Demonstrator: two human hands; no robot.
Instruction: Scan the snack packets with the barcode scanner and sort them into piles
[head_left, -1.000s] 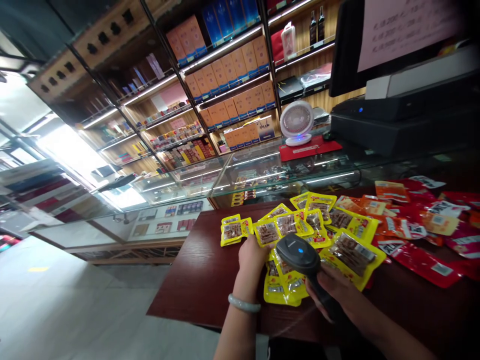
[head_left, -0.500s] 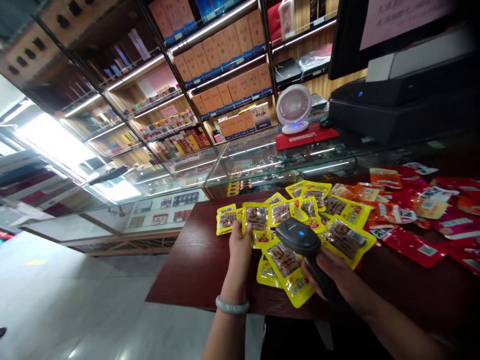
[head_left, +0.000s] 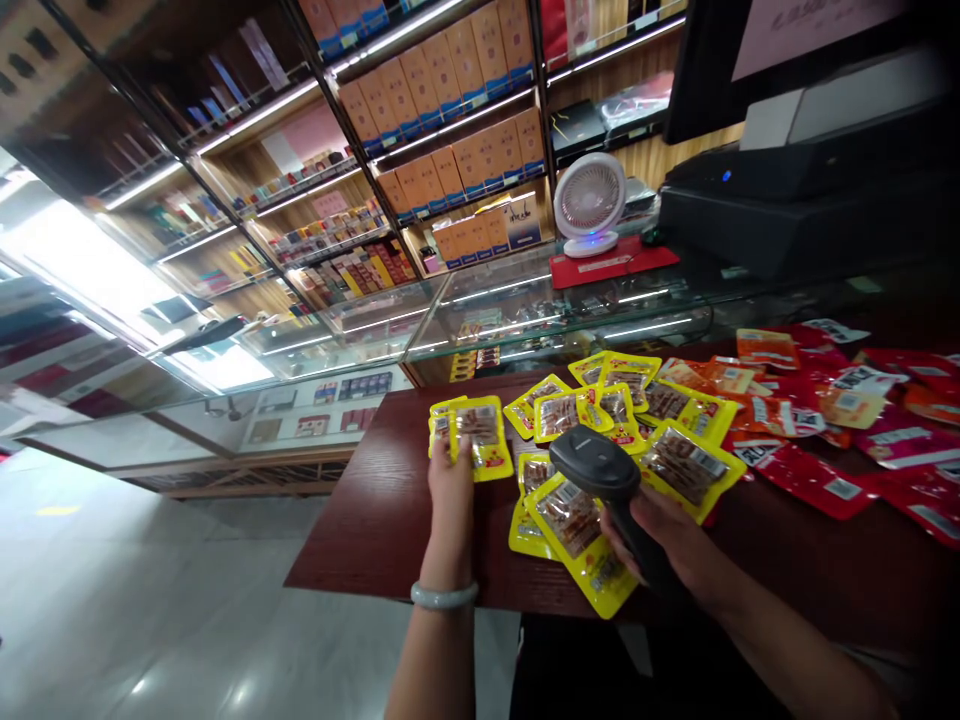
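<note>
My left hand (head_left: 448,492), with a pale bangle at its wrist, is closed on a yellow snack packet (head_left: 484,440) with a clear window showing brown strips. Another yellow packet (head_left: 438,418) lies partly behind that one, at the table's left. In my right hand (head_left: 675,530) is a black barcode scanner (head_left: 596,462), its head pointing left above the packets. Under and around the scanner lie several more yellow packets, among them a large one (head_left: 581,535) near the front edge and another (head_left: 690,468) beside my right hand.
Red and orange packets (head_left: 814,475) are heaped on the right of the dark wooden table (head_left: 367,520). Behind it runs a glass display counter (head_left: 517,300) with a small white fan (head_left: 591,200) on a red mat. A black machine (head_left: 750,215) stands at the back right.
My left hand has moved left with the yellow packet, away from the pile toward the packet at the left. The scanner stays in my right hand, nearly in place; its blue light no longer shows.
</note>
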